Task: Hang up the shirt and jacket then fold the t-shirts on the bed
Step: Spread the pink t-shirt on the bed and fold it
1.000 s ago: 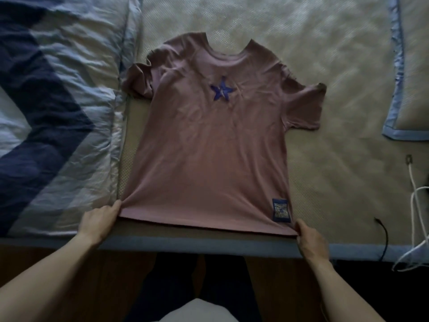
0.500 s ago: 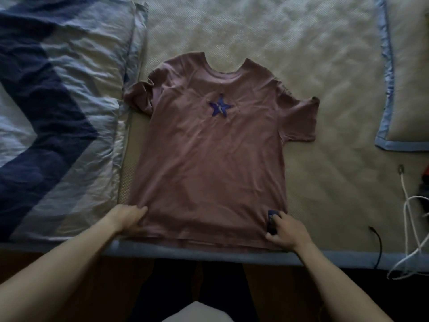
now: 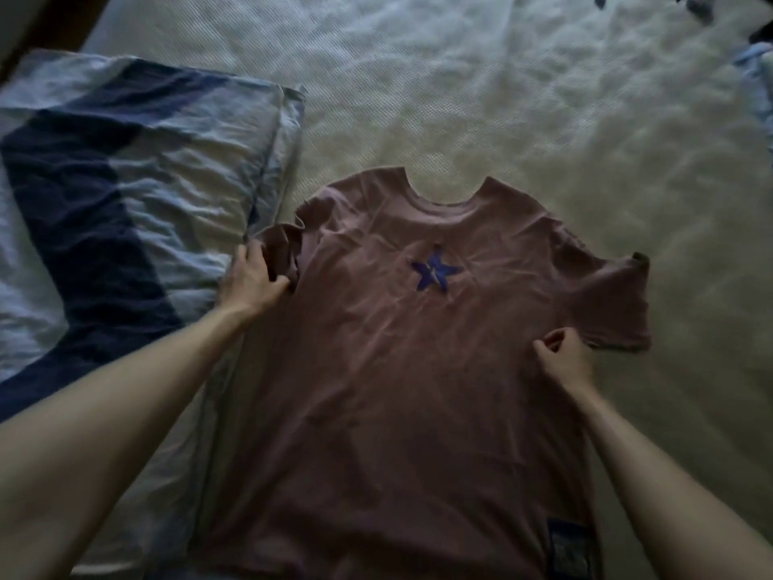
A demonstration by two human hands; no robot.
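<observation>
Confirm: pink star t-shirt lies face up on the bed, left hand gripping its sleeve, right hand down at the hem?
Not quite. In the head view the right hand pinches the t-shirt by the right sleeve, not the hem. The left hand does grip the other sleeve.

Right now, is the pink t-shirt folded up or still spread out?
Spread out. The t-shirt lies flat on the bed, star showing. Only its sleeve by the left hand is bunched; the right hand pinches the other side.

Blue-and-white striped pillow (image 3: 125,194) at left, small dark items (image 3: 698,4) top right
</observation>
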